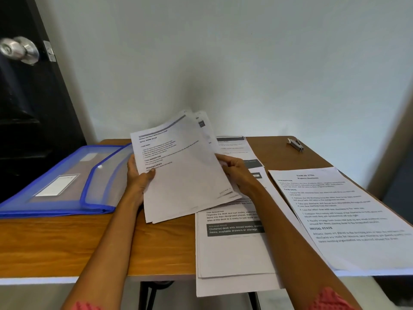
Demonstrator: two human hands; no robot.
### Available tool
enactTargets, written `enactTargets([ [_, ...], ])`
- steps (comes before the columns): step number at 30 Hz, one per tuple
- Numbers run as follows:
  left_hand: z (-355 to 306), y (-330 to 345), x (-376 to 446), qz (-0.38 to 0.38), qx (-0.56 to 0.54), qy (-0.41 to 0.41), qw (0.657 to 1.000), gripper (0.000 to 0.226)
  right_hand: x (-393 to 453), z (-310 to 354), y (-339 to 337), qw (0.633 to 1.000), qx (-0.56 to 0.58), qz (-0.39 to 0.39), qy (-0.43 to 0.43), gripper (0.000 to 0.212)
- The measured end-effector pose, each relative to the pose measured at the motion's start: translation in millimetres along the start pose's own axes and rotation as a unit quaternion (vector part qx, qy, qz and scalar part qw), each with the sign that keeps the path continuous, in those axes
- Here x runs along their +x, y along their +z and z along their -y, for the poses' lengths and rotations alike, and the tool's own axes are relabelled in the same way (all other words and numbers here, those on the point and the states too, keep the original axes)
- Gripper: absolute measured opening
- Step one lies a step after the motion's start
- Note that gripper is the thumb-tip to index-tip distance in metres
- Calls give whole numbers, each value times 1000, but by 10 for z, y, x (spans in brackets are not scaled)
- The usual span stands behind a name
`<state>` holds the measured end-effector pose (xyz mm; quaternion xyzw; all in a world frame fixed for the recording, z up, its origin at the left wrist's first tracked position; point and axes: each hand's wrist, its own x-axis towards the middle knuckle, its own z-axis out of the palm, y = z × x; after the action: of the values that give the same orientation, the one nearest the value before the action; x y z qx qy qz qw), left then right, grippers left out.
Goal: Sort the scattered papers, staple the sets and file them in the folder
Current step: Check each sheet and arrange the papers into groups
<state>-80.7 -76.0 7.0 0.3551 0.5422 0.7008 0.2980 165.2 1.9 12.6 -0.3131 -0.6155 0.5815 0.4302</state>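
Nearest, at 6 o'clock, a stack of white printed sheets with black header bars (234, 249) overhangs the front edge of the brown wood-grain bench (89, 242). At 4 o'clock a second pile of white text pages (348, 218) lies angled, just beside it. Above the middle of the bench both hands grip a fanned sheaf of white printed papers (185, 171), tilted up: the left hand (137, 177) closed on its left edge with the thumb on top, the right hand (237, 173) pinching its right edge. At 9 o'clock lies a translucent blue plastic snap folder (60, 186), flap open. Far off at 1 o'clock rests a small grey metal stapler (295, 144).
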Motion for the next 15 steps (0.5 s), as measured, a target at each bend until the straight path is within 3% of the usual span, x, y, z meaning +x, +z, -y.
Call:
enactTargets([
  [3, 18, -95, 51, -54, -23, -11, 998, 60, -15, 21, -53, 999, 18, 24, -34, 43],
  [6, 8, -111, 43, -43, -76, -46, 995, 42, -14, 21, -58, 998, 8, 26, -50, 51],
  [10, 8, -52, -3, -24, -96, -77, 992, 39, -18, 15, -32, 999, -1, 32, -44, 58],
  [13, 26, -29, -9, -40, -94, -83, 991, 38, -29, 36, -20, 999, -21, 1, -37, 43],
  [15, 35, -21, -10, -50, -94, -76, 991, 41, 7, -3, -48, 992, -93, -63, -54, 25],
])
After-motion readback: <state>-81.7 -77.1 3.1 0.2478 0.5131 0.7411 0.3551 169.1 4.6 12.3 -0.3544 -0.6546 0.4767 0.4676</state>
